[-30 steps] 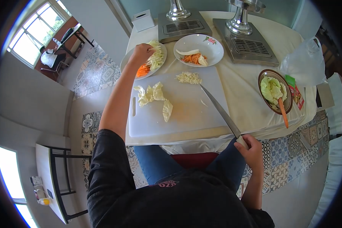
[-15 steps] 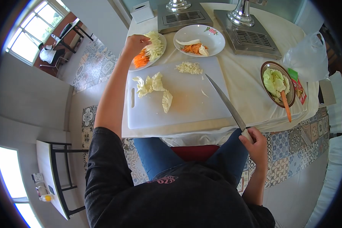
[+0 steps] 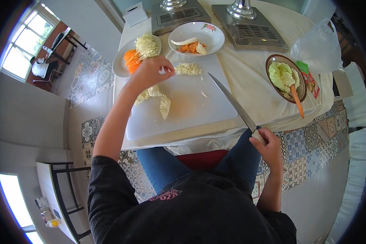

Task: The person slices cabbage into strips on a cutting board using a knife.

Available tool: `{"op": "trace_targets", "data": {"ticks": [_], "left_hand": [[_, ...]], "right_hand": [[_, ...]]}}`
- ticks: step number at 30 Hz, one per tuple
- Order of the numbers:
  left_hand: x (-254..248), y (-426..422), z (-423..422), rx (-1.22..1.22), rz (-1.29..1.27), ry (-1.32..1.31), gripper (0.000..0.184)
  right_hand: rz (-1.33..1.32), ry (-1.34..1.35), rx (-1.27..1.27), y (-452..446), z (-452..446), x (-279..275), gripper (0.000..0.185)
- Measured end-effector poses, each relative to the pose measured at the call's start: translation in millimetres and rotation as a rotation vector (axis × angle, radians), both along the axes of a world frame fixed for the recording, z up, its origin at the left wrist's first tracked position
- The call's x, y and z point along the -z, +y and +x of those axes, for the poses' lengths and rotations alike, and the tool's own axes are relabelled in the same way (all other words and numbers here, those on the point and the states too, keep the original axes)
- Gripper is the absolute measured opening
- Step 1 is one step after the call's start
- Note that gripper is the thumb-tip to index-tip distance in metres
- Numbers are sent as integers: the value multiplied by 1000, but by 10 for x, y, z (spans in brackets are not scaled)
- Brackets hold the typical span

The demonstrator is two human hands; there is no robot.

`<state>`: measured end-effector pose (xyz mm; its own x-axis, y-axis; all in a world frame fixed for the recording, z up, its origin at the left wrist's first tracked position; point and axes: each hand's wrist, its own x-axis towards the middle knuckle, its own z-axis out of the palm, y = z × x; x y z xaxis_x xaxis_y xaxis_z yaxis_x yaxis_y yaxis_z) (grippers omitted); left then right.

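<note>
My left hand [image 3: 153, 72] is over the white cutting board [image 3: 191, 110], its fingers curled, close to a small heap of chopped cabbage [image 3: 188, 68]. Anything between its fingertips is too small to make out. Larger cabbage leaf pieces [image 3: 165, 106] lie on the board below that hand. My right hand [image 3: 268, 146] grips the handle of a long knife [image 3: 234, 101] at the board's right front, blade tip pointing up and left. Behind the left hand stands a plate [image 3: 118, 65] with shredded carrot [image 3: 131, 59] and shredded cabbage [image 3: 147, 45].
A flowered bowl [image 3: 215, 37] holds carrot shreds and pale pieces. On the right are a brown-rimmed bowl [image 3: 268, 67] with cabbage and a carrot, a packet [image 3: 312, 86] and a plastic bag [image 3: 319, 49]. Metal stands [image 3: 252, 32] are behind. A person [image 3: 40, 69] sits far left.
My left hand has moved from the plate of shreds rightward and nearer, over the board. My right hand still holds the knife. The whole view has shifted slightly.
</note>
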<state>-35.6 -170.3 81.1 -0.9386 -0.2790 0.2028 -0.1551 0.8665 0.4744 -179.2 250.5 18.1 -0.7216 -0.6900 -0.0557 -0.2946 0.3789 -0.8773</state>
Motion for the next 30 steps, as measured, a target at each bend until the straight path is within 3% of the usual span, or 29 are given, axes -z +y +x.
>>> {"op": "trace_targets", "data": {"ticks": [5,8,11,14,18,20,26,30], "left_hand": [[225,672,-198,314,-135,-13,20],[465,729,-247,341,-306,73,19],[433,771,-240,304,-301,7,13],[299,706,-195,183,-275,-17,9],[151,-163,-125,-260,-221,218,13],[44,-587,-56,-521,-219,109,14],[117,-938,6,-653,-297,83,19],[149,-890,137,-643,-189,263,20]], "right_hand": [[-41,-19,24,-15,-10,-29,30],[-33,-12,1,34,-21,-19,28],[-32,-26,-1,96,-18,7,26],[-35,-64,31,96,-33,45,28],[-11,-103,41,61,-26,6,29],[-5,-110,26,49,-22,-1,28],[-4,-101,-6,33,13,24,29],[-13,-134,13,78,4,31,30]]}}
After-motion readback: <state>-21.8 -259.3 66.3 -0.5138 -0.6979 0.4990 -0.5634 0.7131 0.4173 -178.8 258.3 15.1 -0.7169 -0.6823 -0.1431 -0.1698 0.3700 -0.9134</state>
